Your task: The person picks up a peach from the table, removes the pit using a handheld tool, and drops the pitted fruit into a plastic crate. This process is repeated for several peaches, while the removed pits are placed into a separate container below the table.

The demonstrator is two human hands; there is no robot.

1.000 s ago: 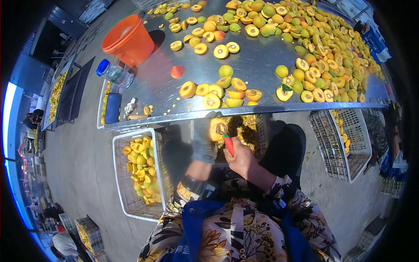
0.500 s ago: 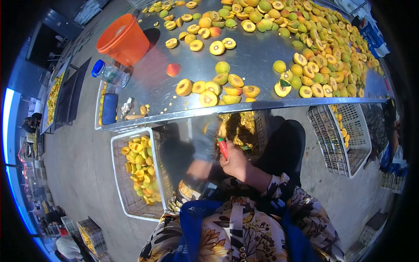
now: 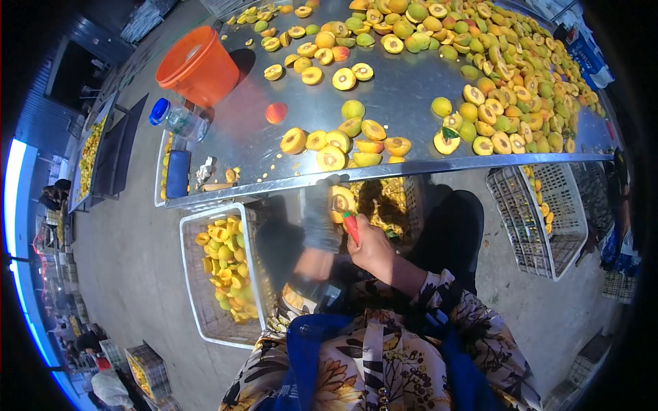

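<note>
My left hand (image 3: 321, 218), in a grey glove, is closed around a halved yellow peach (image 3: 342, 203) whose cut face with the pit area shows. Bare, my right hand (image 3: 373, 251) grips a small tool with a red handle (image 3: 351, 227) and a green end, held against the lower edge of the peach half. The tool's working end cannot be made out. Below both hands, a crate (image 3: 413, 205) holds yellow peach scraps (image 3: 391, 214). Just beyond, several peach halves (image 3: 331, 158) lie along the front of the metal table (image 3: 240, 151).
A large heap of peach halves (image 3: 507, 89) covers the table's right side. On the left stand an orange bucket (image 3: 199, 68) and a blue-capped bottle (image 3: 181, 122). White crates with peaches (image 3: 199, 315) (image 3: 548, 226) stand on the floor at either side.
My left hand was blurred by motion; now it is steadier and the peach half in it shows clearly. The right hand keeps its grip on the red-handled tool. The view has shifted slightly.
</note>
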